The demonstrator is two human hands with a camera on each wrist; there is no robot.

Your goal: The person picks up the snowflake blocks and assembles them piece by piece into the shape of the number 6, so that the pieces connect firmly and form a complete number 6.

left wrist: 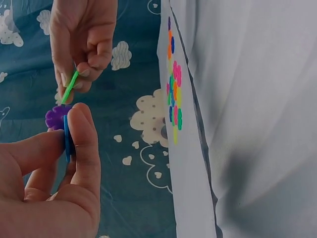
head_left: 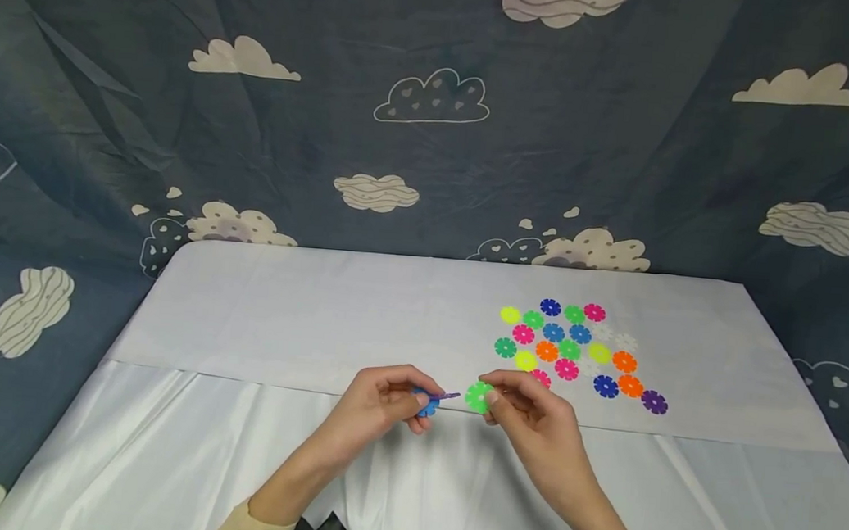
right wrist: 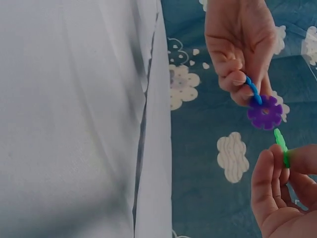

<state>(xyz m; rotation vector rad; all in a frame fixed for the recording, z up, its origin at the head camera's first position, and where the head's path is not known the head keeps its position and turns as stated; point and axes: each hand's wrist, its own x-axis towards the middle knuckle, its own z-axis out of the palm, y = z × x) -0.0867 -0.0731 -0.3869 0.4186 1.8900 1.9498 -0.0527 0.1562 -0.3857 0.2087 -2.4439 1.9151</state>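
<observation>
Between thumb and fingers, my left hand (head_left: 385,402) pinches a blue notched plastic disc (head_left: 427,405). A purple notched disc (right wrist: 265,112) is joined to the blue one at an angle, slotted edge to edge. My right hand (head_left: 535,425) pinches a light green notched disc (head_left: 478,397) by its edge. In the right wrist view the green disc's edge is right by the rim of the purple disc. In the head view a small gap shows between the two. Both hands are over the front part of the white-covered table.
Several loose notched discs (head_left: 567,369) in pink, orange, blue, green, yellow, purple and white lie flat on the white table (head_left: 281,312), right of centre beyond my right hand. A dark curtain (head_left: 432,159) with a cloud pattern hangs behind the table.
</observation>
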